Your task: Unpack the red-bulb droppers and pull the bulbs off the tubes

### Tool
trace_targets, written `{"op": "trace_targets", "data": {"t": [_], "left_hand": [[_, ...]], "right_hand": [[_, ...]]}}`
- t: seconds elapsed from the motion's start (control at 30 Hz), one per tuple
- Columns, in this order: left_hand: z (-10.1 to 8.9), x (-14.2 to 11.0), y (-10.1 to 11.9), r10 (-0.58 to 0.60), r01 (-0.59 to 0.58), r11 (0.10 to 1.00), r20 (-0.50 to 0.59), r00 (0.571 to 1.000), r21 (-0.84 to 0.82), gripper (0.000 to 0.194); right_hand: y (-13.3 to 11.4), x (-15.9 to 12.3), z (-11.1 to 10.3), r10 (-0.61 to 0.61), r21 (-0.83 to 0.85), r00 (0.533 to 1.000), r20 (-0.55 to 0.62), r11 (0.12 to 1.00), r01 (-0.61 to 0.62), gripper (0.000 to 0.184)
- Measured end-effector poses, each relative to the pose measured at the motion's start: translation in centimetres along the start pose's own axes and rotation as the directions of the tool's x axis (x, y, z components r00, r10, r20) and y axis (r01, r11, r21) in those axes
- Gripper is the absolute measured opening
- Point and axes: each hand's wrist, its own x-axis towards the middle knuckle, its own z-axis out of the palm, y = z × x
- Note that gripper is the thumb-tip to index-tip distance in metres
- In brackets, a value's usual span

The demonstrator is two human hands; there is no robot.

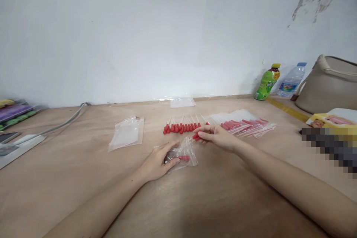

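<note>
My left hand rests on the table, thumb and fingers curved around a small clear zip bag and gripping it. Inside that bag lies a red-ended piece. At the bag's mouth, my right hand pinches red-ended thin sticks, their pale shafts pointing toward the bag. Just beyond both hands is a row of several similar red-ended sticks, shafts facing the wall. To the right of my right hand lie overlapping filled clear bags with red pieces in them.
A stack of flat clear bags lies left; another bag is near the wall. Back right stand a green drink bottle, a water bottle and a beige bag. A grey cable crosses the left side.
</note>
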Motion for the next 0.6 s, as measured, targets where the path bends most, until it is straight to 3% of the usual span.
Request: {"op": "trace_targets", "data": {"t": [0.07,0.13,0.23,0.33,0.4,0.5,0.6], "left_hand": [[0.0,0.0,0.0,0.003,-0.003,1.000,-0.001,1.000,0.005,0.047],[-0.1,0.0,0.0,0.004,-0.004,1.000,0.004,1.000,0.009,0.047],[0.0,0.0,0.0,0.015,-0.015,1.000,0.016,1.000,0.004,0.047],[0.0,0.1,-0.1,0.024,-0.024,1.000,0.008,1.000,-0.001,0.047],[0.1,0.1,-0.2,0.025,-0.025,1.000,-0.001,1.000,0.001,0.046],[0.1,0.1,-0.1,0.038,-0.038,0.999,-0.006,0.999,0.002,0.046],[0.0,0.2,-0.1,0.051,-0.051,0.999,-0.008,0.999,0.004,0.044]], "right_hand": [[-1.2,0.1,-1.6,-0.034,-0.043,0.993,-0.109,0.999,0.029,0.037],[-2.1,0.2,-3.0,-0.144,-0.112,0.957,-0.253,0.987,0.119,0.037],[-2.4,0.5,-3.7,-0.456,-0.364,0.806,-0.376,0.873,0.324,0.030],[-1.3,1.7,-2.7,-0.727,-0.682,0.642,-0.244,0.599,0.420,0.021],[-0.2,3.0,-1.6,-0.797,-0.794,0.599,-0.076,0.412,0.448,0.019],[1.5,5.2,-0.2,-0.773,-0.865,0.618,0.145,0.205,0.459,0.024],[2.5,6.8,0.6,-0.698,-0.900,0.674,0.241,0.099,0.425,0.026]]}}
